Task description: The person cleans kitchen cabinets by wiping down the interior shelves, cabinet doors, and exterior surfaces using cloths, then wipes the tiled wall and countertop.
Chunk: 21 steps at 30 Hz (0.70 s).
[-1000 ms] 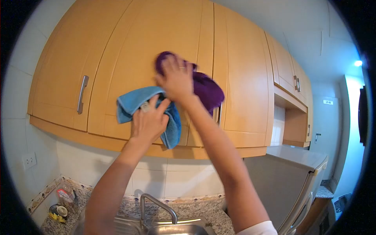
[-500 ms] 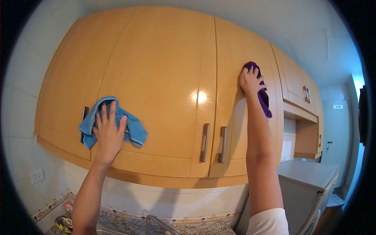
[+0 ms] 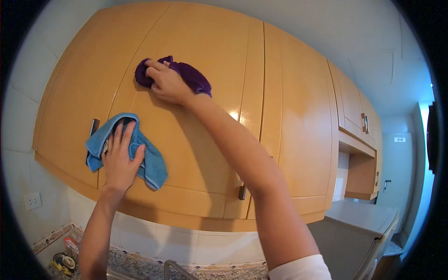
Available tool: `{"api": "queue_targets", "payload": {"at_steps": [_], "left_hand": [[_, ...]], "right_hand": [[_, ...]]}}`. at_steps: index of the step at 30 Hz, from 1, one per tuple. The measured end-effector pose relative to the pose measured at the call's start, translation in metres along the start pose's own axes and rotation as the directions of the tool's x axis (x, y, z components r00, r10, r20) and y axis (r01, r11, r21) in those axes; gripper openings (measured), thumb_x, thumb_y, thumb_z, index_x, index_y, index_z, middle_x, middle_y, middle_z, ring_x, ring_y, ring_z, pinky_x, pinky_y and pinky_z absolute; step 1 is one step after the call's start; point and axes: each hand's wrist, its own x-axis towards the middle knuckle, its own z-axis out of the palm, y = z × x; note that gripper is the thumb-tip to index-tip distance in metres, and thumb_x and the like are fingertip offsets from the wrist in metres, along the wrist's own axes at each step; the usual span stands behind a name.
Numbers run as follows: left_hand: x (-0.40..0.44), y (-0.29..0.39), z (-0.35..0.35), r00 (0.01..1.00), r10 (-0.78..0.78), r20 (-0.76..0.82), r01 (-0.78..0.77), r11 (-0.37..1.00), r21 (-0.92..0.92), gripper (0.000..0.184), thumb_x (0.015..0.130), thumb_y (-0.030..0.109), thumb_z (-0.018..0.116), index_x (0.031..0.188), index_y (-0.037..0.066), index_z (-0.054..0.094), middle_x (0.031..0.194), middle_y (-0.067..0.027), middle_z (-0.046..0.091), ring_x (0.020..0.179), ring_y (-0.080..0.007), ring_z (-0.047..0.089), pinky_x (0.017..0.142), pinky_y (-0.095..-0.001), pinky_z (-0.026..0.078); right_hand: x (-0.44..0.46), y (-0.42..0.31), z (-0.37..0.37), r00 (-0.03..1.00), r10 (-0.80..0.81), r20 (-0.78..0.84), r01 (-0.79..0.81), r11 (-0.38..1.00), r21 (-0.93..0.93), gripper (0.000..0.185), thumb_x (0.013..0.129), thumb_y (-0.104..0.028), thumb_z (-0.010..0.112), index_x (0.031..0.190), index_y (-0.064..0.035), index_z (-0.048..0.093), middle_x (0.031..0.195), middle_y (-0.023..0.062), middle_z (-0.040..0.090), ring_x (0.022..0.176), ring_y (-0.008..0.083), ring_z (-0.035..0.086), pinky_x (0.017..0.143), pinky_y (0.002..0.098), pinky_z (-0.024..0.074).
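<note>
My left hand (image 3: 120,161) presses a blue cloth (image 3: 151,163) against the lower left part of a wooden cabinet door (image 3: 210,154), its fingers stretched out over the fabric. Part of the cloth hangs across the gap to the door on the left, near that door's handle (image 3: 94,127). Higher up on the same door, my right hand (image 3: 169,84) has its fingers bent around a bunched purple cloth (image 3: 191,77). The right forearm crosses in front of the middle doors and covers most of their handles.
Below the cabinets are a tiled wall, a granite counter (image 3: 224,273) and a metal faucet (image 3: 175,268). A wall socket (image 3: 33,201) is at the left. On the right stand a grey-topped appliance (image 3: 364,217) and a door (image 3: 396,163) with a small sign.
My right hand has swept the purple cloth leftward from the right-hand door to the upper part of the door above my left hand. My left hand stays on the blue cloth at the same place.
</note>
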Motion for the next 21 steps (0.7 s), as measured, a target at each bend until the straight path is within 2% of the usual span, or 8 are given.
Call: {"api": "queue_targets", "payload": {"at_steps": [1,3,5,7,9,12,17,21], "left_hand": [[0.0,-0.002,0.002,1.0,-0.001,-0.002,0.001,1.0,-0.003,0.055,0.086,0.029,0.052,0.137,0.017,0.035,0.142,-0.0125,0.031,0.129,-0.0342,0.03,0.105,-0.0463,0.022],[0.0,-0.004,0.008,0.993,0.047,-0.109,-0.043,0.998,0.041,0.055,0.083,0.031,0.054,0.133,0.016,0.04,0.137,-0.0137,0.037,0.125,-0.0348,0.035,0.103,-0.0468,0.025],[-0.001,-0.005,0.011,0.991,0.054,-0.124,-0.048,0.997,0.053,0.054,0.083,0.032,0.054,0.133,0.016,0.04,0.137,-0.0144,0.038,0.124,-0.0351,0.036,0.103,-0.0463,0.025],[-0.002,-0.005,0.009,0.991,0.056,-0.118,-0.052,0.998,0.033,0.054,0.083,0.032,0.054,0.133,0.016,0.04,0.136,-0.0149,0.039,0.124,-0.0358,0.036,0.102,-0.0471,0.025],[-0.001,-0.005,0.007,0.99,0.054,-0.127,-0.05,0.998,0.034,0.054,0.083,0.033,0.054,0.133,0.017,0.041,0.136,-0.0145,0.039,0.124,-0.0361,0.036,0.101,-0.048,0.025],[-0.006,-0.005,0.012,0.991,0.051,-0.127,-0.048,0.998,0.027,0.054,0.082,0.034,0.054,0.133,0.018,0.041,0.136,-0.0136,0.039,0.124,-0.0361,0.036,0.101,-0.0498,0.025],[-0.008,-0.006,0.01,0.993,0.022,-0.114,-0.021,1.0,0.003,0.055,0.081,0.036,0.054,0.132,0.019,0.042,0.136,-0.0119,0.039,0.124,-0.0344,0.036,0.1,-0.0518,0.024],[-0.009,-0.009,0.008,0.98,0.089,-0.178,-0.085,0.996,0.03,0.054,0.08,0.037,0.054,0.131,0.019,0.044,0.134,-0.0115,0.041,0.122,-0.0324,0.039,0.098,-0.0518,0.025]], "right_hand": [[-0.005,0.014,0.001,0.995,-0.06,-0.076,0.064,0.997,0.052,0.03,0.072,-0.019,0.056,0.099,-0.0061,0.057,0.111,0.0169,0.054,0.106,0.0346,0.05,0.096,0.044,0.0337],[-0.014,0.031,-0.058,0.999,-0.036,0.028,0.043,0.932,-0.359,0.031,0.079,-0.03,0.055,0.103,-0.0123,0.061,0.118,0.013,0.054,0.111,0.0301,0.049,0.096,0.043,0.0346],[-0.038,0.073,-0.098,0.982,0.189,0.023,-0.149,0.84,-0.521,0.038,0.085,-0.04,0.048,0.112,-0.0149,0.059,0.125,0.0086,0.052,0.116,0.0277,0.047,0.098,0.0423,0.0347],[-0.061,0.109,-0.148,0.692,0.719,-0.069,-0.653,0.582,-0.485,0.05,0.088,-0.047,0.037,0.124,-0.0155,0.051,0.134,0.0077,0.045,0.123,0.0292,0.041,0.104,0.0428,0.0271],[-0.103,0.132,-0.187,0.514,0.832,-0.21,-0.687,0.253,-0.681,0.053,0.088,-0.047,0.032,0.13,-0.0162,0.041,0.141,0.0082,0.035,0.129,0.0373,0.029,0.105,0.0548,0.0165],[-0.136,0.143,-0.208,0.457,0.838,-0.299,-0.655,0.09,-0.75,0.05,0.085,-0.037,0.038,0.124,-0.007,0.044,0.137,0.0181,0.038,0.127,0.038,0.034,0.103,0.048,0.0237],[-0.118,0.14,-0.188,0.473,0.778,-0.413,-0.811,0.201,-0.549,0.037,0.079,-0.018,0.052,0.111,0.0004,0.05,0.128,0.0259,0.043,0.115,0.0404,0.041,0.093,0.0431,0.0358],[-0.122,0.117,-0.182,0.679,0.68,-0.277,-0.68,0.44,-0.586,0.039,0.078,-0.02,0.052,0.114,-0.0034,0.053,0.127,0.0237,0.044,0.115,0.0409,0.041,0.096,0.0464,0.0328]]}}
